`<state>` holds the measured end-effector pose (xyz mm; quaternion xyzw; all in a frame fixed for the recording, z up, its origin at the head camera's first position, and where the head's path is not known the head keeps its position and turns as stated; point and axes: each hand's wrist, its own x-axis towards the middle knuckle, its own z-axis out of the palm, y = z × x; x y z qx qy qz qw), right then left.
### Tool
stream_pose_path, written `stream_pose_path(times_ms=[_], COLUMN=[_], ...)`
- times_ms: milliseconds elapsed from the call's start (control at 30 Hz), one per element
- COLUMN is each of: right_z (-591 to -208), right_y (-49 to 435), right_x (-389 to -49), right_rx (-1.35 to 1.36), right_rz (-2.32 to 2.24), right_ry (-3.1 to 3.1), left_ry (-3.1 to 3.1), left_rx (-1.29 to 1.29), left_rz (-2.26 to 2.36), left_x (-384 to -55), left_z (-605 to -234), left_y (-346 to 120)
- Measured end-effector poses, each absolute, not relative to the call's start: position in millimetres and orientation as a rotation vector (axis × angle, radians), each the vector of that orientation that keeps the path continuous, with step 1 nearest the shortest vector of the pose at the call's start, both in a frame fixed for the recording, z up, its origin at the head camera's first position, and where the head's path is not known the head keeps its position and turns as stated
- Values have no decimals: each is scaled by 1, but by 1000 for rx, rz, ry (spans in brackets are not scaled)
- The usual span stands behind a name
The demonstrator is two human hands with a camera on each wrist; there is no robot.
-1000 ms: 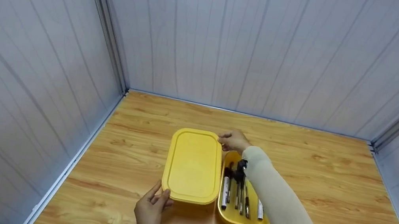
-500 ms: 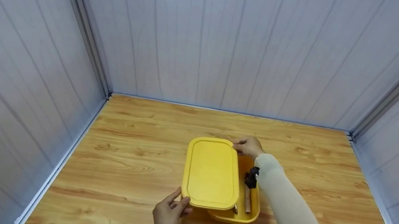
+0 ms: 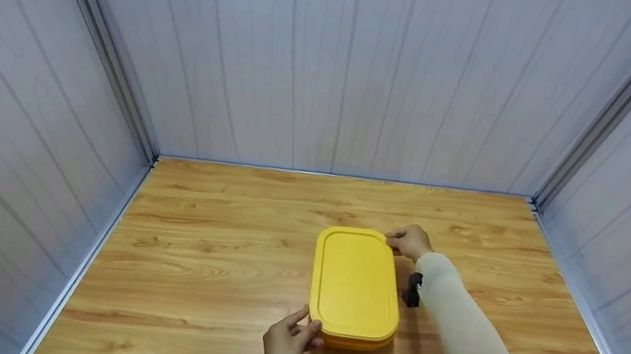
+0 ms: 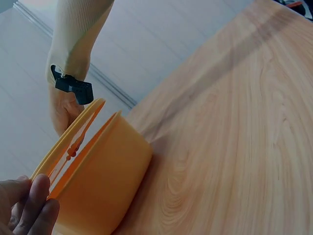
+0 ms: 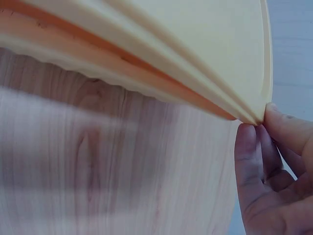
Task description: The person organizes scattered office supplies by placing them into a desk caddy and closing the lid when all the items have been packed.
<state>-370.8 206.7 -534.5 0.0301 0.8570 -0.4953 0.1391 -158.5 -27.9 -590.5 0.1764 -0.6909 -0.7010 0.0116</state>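
A yellow rectangular lid [image 3: 359, 282] with rounded corners is held over a matching yellow box [image 4: 110, 181]. In the left wrist view a gap shows between the lid and the box rim, so the two are apart there. My left hand [image 3: 286, 350] pinches the lid's near left corner between thumb and fingers. At the far right corner, my right hand [image 3: 410, 241] pinches the lid's edge, thumb on top and fingers beneath in the right wrist view. The lid hides the inside of the box in the head view.
The box stands on a wood-grain table [image 3: 201, 260]. Pale panel walls [image 3: 339, 67] rise at the back and both sides. A small black camera [image 3: 413, 289] is strapped at the right wrist. A dark object with red [image 4: 296, 6] shows at the left wrist view's top corner.
Both hands have carried the lid rightward, from beside the open box to over it. The pens and markers seen in the box earlier are now covered. The head view has shifted slightly.
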Motion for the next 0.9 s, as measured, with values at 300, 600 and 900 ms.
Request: stream_pose_path(times_ms=[300, 600, 900], right_z=[-546, -551, -565], right_y=[205, 209, 199], right_x=[-369, -366, -347], right_rx=[75, 114, 67], right_rz=[-1387, -1389, -1443], right_ry=[2546, 2569, 2728], left_ry=[-2177, -2285, -2620], left_rx=[556, 579, 263], left_rz=[-2144, -2060, -1606], left_x=[-156, -154, -169], left_z=[-596, -600, -590], left_y=[-27, -23, -44])
